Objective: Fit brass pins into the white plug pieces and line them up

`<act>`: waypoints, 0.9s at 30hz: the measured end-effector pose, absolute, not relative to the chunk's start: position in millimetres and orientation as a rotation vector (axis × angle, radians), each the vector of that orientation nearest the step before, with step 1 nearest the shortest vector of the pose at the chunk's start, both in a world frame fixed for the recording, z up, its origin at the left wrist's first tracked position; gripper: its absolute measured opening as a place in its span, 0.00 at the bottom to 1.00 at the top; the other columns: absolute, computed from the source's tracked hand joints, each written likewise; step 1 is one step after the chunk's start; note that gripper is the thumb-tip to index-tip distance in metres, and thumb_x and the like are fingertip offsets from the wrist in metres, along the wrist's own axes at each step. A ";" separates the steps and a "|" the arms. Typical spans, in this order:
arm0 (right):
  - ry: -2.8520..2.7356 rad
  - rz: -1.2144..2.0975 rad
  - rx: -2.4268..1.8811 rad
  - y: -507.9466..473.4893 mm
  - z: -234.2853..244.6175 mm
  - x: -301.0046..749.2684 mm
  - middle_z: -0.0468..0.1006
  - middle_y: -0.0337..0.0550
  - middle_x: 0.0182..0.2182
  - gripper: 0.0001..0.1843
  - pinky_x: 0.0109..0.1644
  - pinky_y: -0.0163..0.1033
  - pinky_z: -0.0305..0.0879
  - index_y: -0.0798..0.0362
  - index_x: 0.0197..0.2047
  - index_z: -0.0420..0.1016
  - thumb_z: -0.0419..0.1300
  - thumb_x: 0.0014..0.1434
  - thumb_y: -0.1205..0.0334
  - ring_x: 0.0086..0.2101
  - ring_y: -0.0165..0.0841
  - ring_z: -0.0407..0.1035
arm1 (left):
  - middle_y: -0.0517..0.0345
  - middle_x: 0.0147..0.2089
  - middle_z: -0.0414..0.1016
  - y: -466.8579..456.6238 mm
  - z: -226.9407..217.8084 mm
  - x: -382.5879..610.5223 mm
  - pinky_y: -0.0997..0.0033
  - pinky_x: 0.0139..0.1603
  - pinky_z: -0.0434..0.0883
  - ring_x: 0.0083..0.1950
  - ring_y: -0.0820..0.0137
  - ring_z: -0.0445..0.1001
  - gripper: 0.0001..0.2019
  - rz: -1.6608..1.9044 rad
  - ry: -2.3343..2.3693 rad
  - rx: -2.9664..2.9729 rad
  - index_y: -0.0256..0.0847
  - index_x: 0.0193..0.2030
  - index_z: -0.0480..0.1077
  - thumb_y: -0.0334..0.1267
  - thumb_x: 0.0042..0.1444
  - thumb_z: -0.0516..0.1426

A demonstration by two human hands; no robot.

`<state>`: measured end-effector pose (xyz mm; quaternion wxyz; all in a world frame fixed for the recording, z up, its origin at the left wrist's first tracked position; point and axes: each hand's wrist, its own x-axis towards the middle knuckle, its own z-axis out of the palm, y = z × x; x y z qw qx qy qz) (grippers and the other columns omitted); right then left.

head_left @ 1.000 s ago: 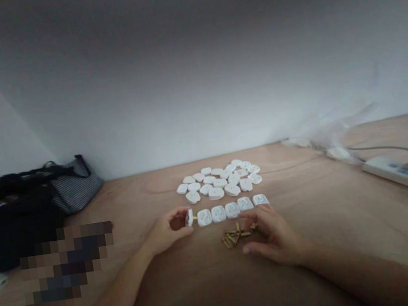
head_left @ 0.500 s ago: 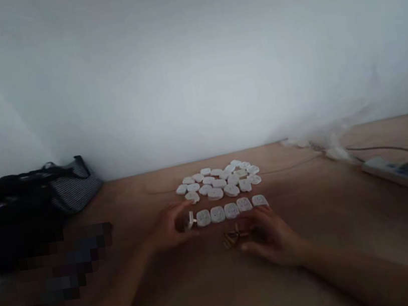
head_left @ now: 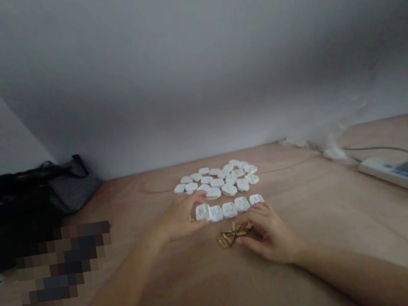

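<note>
My left hand has its thumb and fingers around a white plug housing, tilted at the left end of a short row. A small brass-coloured bit shows near that thumb. The other white housings of the row lie face up, with small holes or recesses. Just in front of them is a loose pile of brass pins. My right hand curls over the pile's right side, thumb and index finger apart, fingertips among the pins. Whether a pin sits under its fingers is partly hidden.
Behind the row lies a cluster of similar white housings. A white power strip with a cable and clear plastic bag are at right. On the left stand a black bag and a blurred-out object. A wall closes the back.
The housing in my left hand has turned from edge-on to face-up and shifted right, against the row. My right hand has stayed over the pins. The view has sharpened and brightened on the table.
</note>
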<state>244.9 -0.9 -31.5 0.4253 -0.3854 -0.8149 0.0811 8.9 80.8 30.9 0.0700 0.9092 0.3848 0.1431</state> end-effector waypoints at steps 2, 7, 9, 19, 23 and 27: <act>-2.036 0.204 -0.984 -0.6 -30.7 245.0 0.75 0.40 0.31 0.13 0.43 0.44 0.57 0.50 0.40 0.70 0.64 0.51 0.58 0.35 0.36 0.67 | 0.51 0.50 0.72 66.0 32.1 14.0 0.62 0.50 0.66 0.49 0.59 0.71 0.31 0.478 1.056 2.683 0.41 0.58 0.58 0.38 0.46 0.61; -2.099 0.254 -0.940 0.0 -29.3 247.2 0.76 0.40 0.36 0.34 0.46 0.46 0.55 0.47 0.52 0.67 0.68 0.43 0.48 0.39 0.38 0.67 | 0.53 0.50 0.74 28.7 15.9 31.6 0.65 0.48 0.70 0.48 0.61 0.74 0.37 0.576 0.932 2.621 0.46 0.62 0.51 0.37 0.46 0.63; -2.106 0.264 -0.930 0.8 -30.2 247.8 0.76 0.40 0.37 0.36 0.47 0.47 0.55 0.45 0.54 0.67 0.69 0.42 0.47 0.40 0.39 0.67 | 0.52 0.53 0.72 22.2 6.1 34.5 0.64 0.51 0.69 0.50 0.61 0.73 0.41 0.663 0.915 2.654 0.47 0.65 0.47 0.38 0.47 0.63; -2.068 0.313 -0.950 5.5 -36.0 247.0 0.76 0.43 0.34 0.35 0.45 0.46 0.57 0.47 0.52 0.71 0.68 0.40 0.44 0.37 0.39 0.67 | 0.50 0.56 0.70 31.2 -14.9 31.4 0.62 0.51 0.71 0.52 0.61 0.73 0.41 0.731 0.705 2.775 0.50 0.67 0.25 0.54 0.58 0.50; -2.064 0.332 -0.987 4.7 -35.1 246.1 0.76 0.43 0.34 0.30 0.47 0.47 0.56 0.46 0.50 0.72 0.68 0.43 0.48 0.38 0.39 0.67 | 0.50 0.57 0.69 30.7 -19.9 35.2 0.61 0.52 0.70 0.55 0.61 0.71 0.41 0.768 0.731 2.709 0.51 0.67 0.26 0.54 0.57 0.51; -2.075 0.320 -1.003 1.4 -32.1 246.1 0.77 0.41 0.37 0.26 0.51 0.48 0.52 0.45 0.47 0.73 0.67 0.42 0.55 0.40 0.39 0.68 | 0.49 0.57 0.68 29.0 -20.1 35.7 0.62 0.51 0.70 0.54 0.61 0.71 0.39 0.834 0.754 2.621 0.48 0.67 0.38 0.50 0.56 0.55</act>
